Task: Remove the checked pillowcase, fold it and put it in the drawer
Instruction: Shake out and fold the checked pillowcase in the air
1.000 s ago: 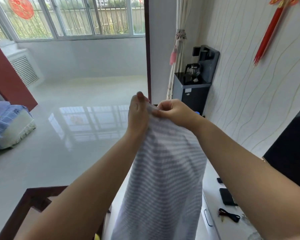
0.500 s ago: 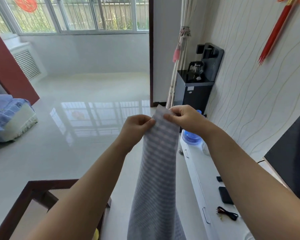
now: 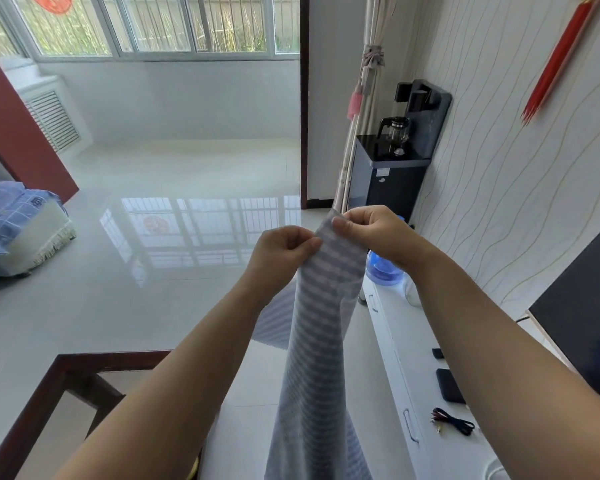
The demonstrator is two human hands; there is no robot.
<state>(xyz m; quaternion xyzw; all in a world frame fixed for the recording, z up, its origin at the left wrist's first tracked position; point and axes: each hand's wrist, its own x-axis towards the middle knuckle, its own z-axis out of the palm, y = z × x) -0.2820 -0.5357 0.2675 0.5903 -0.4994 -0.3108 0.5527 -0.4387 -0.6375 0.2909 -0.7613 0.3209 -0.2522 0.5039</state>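
Centre of the frame: both hands meet at the top edge of the checked pillowcase, which hangs straight down from them to the bottom edge of the picture.
Left hand: fingers curled, pinching the cloth's upper left corner between thumb and forefinger.
Right hand: fingers curled over the upper right corner, just beside the left hand, thumb pressed on the fabric.
Why held so: with the two corners brought close together up high, the cloth's own weight pulls it into a long narrow strip, which seems meant to line the edges up for a lengthwise fold.
Pillowcase state: off its pillow, doubled to a narrow width, lower end out of view, so I cannot tell whether it touches the floor.
Step in hand: folding, as I judge it; the removal looks done and the stowing not yet begun.
Right of the frame: a white cabinet with drawer handles runs along the wall, likely where the cloth is bound; its drawers look closed.
Lower left: the dark wooden frame of a table stands near.
Risk: a loose pinch could let one corner slip and skew the fold.
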